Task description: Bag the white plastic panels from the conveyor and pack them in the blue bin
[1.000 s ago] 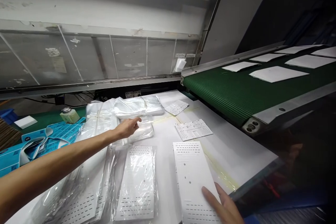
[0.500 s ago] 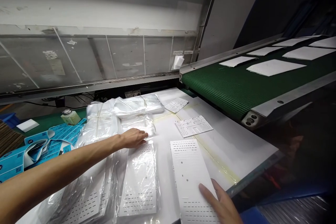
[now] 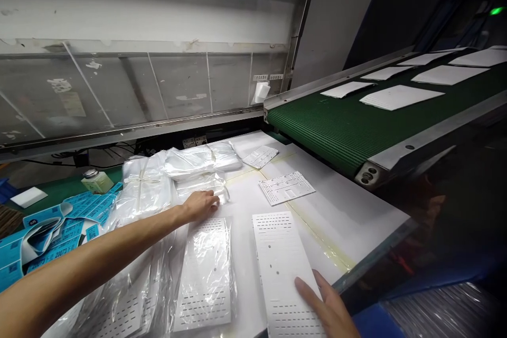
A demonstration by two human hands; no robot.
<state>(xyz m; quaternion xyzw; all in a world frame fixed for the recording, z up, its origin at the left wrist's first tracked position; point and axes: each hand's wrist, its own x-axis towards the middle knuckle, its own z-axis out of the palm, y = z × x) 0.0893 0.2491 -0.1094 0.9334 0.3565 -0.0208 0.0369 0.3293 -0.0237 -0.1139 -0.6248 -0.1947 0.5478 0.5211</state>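
Observation:
My right hand (image 3: 330, 306) grips a flat white panel (image 3: 279, 264) by its lower right edge, thumb on top. Rows of short slots and a few round holes mark the panel. My left hand (image 3: 201, 205) reaches over to a small stack of clear plastic bags (image 3: 194, 185), its fingers curled at the near right edge and closed on a bag. Just below that hand lies a similar white panel inside a clear bag (image 3: 206, 274). More bagged panels (image 3: 122, 311) are piled to its left, partly under my forearm.
Bundles of clear bags (image 3: 144, 182) lie behind my left arm. Two smaller slotted white boards (image 3: 285, 188) rest on the white table sheet (image 3: 356, 222). A green conveyor belt (image 3: 317, 127) carries several white pieces. Blue printed labels (image 3: 51, 232) and a small jar (image 3: 96, 182) sit left.
The view has turned slightly right, so everything sits a little further left. My left hand stays by the bags, and the right keeps its hold on the panel.

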